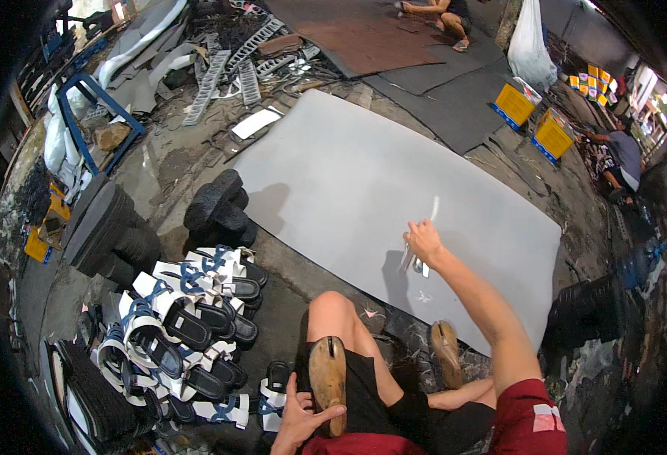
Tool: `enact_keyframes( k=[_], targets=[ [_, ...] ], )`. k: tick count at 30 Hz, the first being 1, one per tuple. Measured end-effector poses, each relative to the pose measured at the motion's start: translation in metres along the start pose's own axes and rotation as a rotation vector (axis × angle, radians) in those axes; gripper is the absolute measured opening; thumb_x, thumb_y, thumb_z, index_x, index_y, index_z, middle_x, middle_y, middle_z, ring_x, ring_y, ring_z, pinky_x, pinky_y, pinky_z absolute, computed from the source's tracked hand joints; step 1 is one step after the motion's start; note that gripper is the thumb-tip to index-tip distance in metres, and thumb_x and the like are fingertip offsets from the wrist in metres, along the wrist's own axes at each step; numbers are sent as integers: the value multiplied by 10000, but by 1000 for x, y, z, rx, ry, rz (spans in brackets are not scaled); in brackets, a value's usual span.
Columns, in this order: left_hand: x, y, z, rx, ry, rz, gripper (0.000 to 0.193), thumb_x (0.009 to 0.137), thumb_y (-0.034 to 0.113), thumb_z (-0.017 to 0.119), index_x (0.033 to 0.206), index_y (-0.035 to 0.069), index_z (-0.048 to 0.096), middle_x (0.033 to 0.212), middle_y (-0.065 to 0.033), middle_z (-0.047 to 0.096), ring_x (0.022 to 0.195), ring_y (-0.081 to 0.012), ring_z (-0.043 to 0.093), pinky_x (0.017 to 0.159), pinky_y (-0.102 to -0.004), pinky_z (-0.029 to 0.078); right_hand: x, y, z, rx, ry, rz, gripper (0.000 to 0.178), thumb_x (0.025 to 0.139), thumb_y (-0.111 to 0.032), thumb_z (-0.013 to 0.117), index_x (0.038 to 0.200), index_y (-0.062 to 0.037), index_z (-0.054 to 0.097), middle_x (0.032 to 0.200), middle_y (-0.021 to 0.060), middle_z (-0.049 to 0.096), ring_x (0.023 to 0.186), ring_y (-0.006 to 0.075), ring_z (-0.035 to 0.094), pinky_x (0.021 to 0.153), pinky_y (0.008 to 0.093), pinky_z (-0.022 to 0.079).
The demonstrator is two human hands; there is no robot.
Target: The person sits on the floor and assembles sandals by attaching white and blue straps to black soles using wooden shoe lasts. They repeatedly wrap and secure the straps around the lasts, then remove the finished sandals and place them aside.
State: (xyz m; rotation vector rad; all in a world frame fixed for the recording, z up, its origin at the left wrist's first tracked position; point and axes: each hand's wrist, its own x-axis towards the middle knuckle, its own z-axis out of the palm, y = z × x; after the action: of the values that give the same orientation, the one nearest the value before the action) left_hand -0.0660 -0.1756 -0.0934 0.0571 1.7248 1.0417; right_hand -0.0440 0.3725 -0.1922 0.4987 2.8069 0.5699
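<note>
My left hand (299, 417) grips the lower end of a wooden shoe last (327, 379), its thumb across the wood. The last stands upright against my thigh, with a slit in its top end. Over a large grey sheet (333, 167), my right hand (424, 241) is closed on some thin white strips, blurred by motion. One white strip (435, 208) sticks up above the fingers, and others hang below. A second wooden last (446, 355) stands by my lower leg. Close to my left hand lies a white and blue sandal (273, 402) with a black insole.
Many white and blue sandals (186, 326) are heaped at my left. Behind them stand stacks of black soles (223, 205). Yellow and blue boxes (515, 105) sit at the far right. One person (451, 19) crouches at the far edge, another (623, 155) sits at the right.
</note>
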Motion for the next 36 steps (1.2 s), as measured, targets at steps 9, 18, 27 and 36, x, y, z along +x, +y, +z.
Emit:
enact_keyframes(
  k=[9,18,27,36],
  targets=[
    [-50,77,18,546,273,677,1387,661,458,1040,1683,-4,224,1585,-274,373,1435,-389,455,1149,-489,472,-184,-12,-197,715,831,368,376,864,-44,783,1215,-177,796,948,114,686,721,266,721,614,383,593],
    [-46,119,129,-767,-229,654,342,1136,136,576,1402,-74,624,1339,-124,686,1229,-142,628,1057,-314,498,-318,-188,-237,1151,880,366,453,869,-123,812,1299,-30,706,1258,176,674,1207,330,594,989,433,518],
    [-79,106,156,-466,-447,605,196,1053,95,705,1217,-13,719,1057,-58,761,924,-118,692,836,-284,574,-387,-167,-225,2015,568,699,264,1106,-237,616,1128,10,707,973,-10,704,848,88,591,735,295,493],
    [-83,81,141,-288,-419,610,203,1062,90,714,1200,-54,747,1030,-67,768,922,-102,695,809,-254,569,-402,-188,-207,2506,468,701,281,1094,-221,669,1215,17,756,1125,57,758,1016,125,672,924,326,532]
  ],
)
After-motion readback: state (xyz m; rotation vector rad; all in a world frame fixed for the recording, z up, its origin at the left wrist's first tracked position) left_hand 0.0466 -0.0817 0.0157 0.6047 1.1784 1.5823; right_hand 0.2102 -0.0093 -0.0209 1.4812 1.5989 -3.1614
